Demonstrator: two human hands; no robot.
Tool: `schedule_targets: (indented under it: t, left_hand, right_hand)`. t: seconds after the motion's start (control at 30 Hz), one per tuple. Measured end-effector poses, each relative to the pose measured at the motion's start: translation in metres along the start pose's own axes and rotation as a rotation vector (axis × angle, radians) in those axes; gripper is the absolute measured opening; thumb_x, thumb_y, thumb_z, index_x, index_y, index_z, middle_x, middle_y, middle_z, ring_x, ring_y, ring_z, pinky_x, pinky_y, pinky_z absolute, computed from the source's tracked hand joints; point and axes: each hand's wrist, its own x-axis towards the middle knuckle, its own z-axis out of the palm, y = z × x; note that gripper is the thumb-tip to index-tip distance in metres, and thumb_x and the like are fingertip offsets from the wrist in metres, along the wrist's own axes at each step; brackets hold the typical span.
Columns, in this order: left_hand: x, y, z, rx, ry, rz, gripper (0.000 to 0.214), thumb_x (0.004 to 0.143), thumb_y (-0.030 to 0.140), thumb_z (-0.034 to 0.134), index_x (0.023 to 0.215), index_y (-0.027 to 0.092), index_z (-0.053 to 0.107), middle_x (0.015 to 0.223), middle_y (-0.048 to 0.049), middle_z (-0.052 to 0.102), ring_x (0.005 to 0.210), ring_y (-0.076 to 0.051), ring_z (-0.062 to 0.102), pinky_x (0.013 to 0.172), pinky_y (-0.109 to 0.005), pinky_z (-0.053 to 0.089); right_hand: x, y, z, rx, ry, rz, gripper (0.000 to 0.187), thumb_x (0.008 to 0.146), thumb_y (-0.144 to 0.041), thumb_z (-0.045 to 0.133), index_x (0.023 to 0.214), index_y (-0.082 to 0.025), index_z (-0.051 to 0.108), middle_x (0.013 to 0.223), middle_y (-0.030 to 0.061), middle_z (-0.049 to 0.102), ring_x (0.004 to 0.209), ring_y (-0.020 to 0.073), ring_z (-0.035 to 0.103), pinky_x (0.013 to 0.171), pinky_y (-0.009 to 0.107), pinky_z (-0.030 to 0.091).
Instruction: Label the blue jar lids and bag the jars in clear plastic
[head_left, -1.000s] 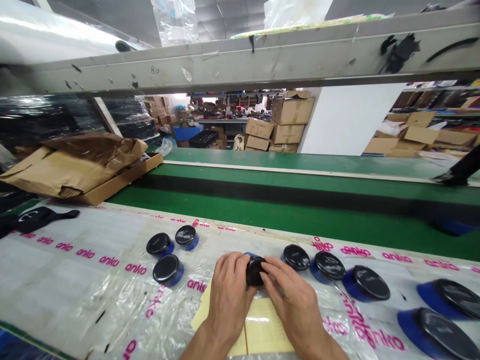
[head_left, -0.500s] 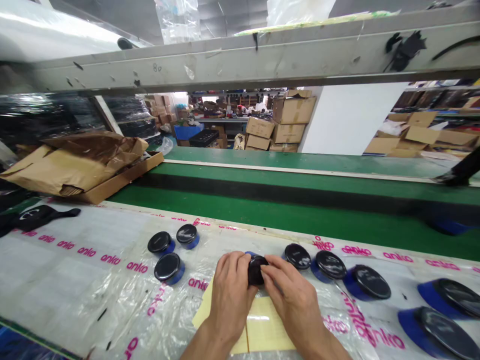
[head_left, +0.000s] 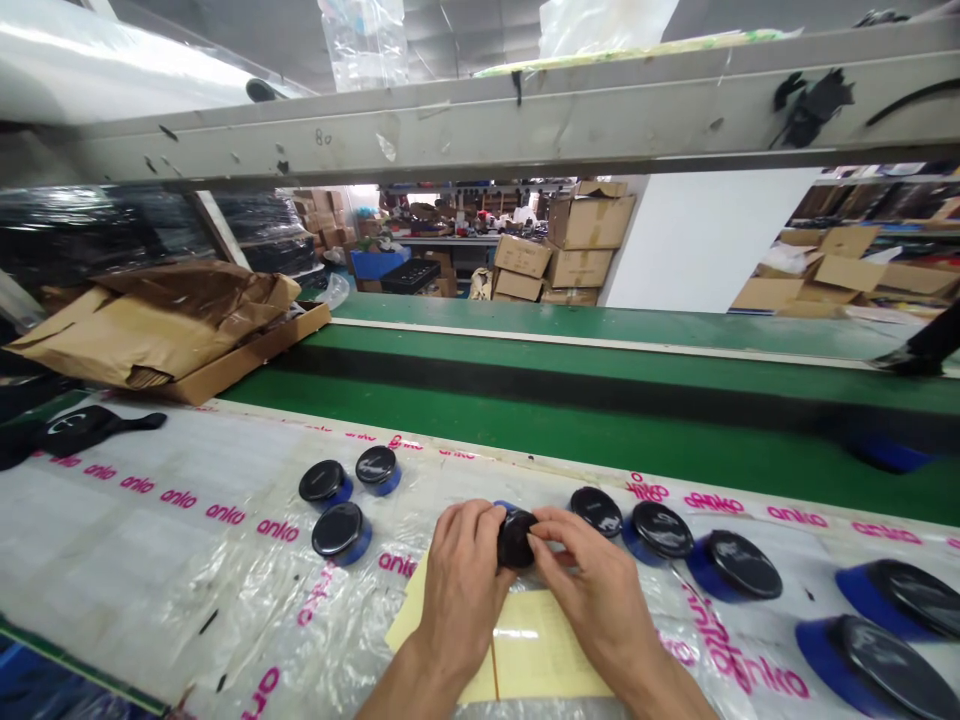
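Two hands, the left hand (head_left: 461, 590) and right hand (head_left: 592, 595), closed around one round black-and-blue case (head_left: 516, 538); a fumbled grip could knock neighbouring cases (head_left: 595, 511).

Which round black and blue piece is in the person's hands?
The piece held between the left hand and right hand; the others sit untouched on the printed plastic sheet.

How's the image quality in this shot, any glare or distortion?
In the head view, glare streaks the plastic sheet and the glossy black cap at lower right, which the wide lens also stretches; the same lens slants the grey overhead beam; the left hand, right hand and the black cap between them look reasonably sharp.
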Motion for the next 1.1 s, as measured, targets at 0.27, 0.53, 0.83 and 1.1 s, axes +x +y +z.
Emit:
schedule_targets:
  t: [0.27, 0.53, 0.83, 1.1]
  left_hand:
    - [-0.001, 0.003, 0.000, 0.084, 0.010, 0.131, 0.058, 0.069, -0.002, 0.074, 0.121, 0.014, 0.054, 0.111, -0.0100, 0.067, 0.103, -0.028, 0.065, 0.100, -0.051, 0.052]
    - [-0.002, 0.003, 0.000, 0.102, 0.005, 0.157, 0.057, 0.071, -0.003, 0.068, 0.124, 0.014, 0.053, 0.114, -0.0108, 0.067, 0.105, -0.028, 0.066, 0.103, -0.052, 0.050]
    - [0.002, 0.004, -0.002, 0.044, 0.005, 0.106, 0.055, 0.070, 0.001, 0.076, 0.118, 0.017, 0.054, 0.110, -0.0081, 0.066, 0.101, -0.027, 0.064, 0.094, -0.047, 0.055]
    - [0.001, 0.002, -0.003, 0.007, -0.046, 0.060, 0.055, 0.073, -0.001, 0.071, 0.120, 0.020, 0.052, 0.113, -0.0067, 0.064, 0.105, -0.026, 0.062, 0.096, -0.047, 0.054]
  right_hand:
    - [0.006, -0.009, -0.013, -0.013, -0.118, 0.059, 0.017, 0.096, -0.020, 0.052, 0.088, -0.022, 0.068, 0.103, 0.0069, 0.070, 0.087, 0.0198, 0.071, 0.070, 0.028, 0.060]
    - [0.008, -0.015, -0.014, -0.082, -0.098, 0.068, 0.016, 0.093, -0.018, 0.052, 0.081, -0.022, 0.062, 0.095, 0.0046, 0.065, 0.080, 0.0190, 0.065, 0.068, 0.029, 0.053]
    - [0.006, -0.015, -0.011, -0.005, -0.070, 0.039, 0.016, 0.094, -0.016, 0.051, 0.082, -0.021, 0.060, 0.095, 0.0053, 0.062, 0.084, 0.0189, 0.063, 0.068, 0.028, 0.052]
    - [0.004, -0.016, -0.011, -0.040, -0.057, -0.006, 0.016, 0.095, -0.015, 0.050, 0.084, -0.021, 0.060, 0.097, 0.0057, 0.062, 0.086, 0.0194, 0.063, 0.073, 0.031, 0.050]
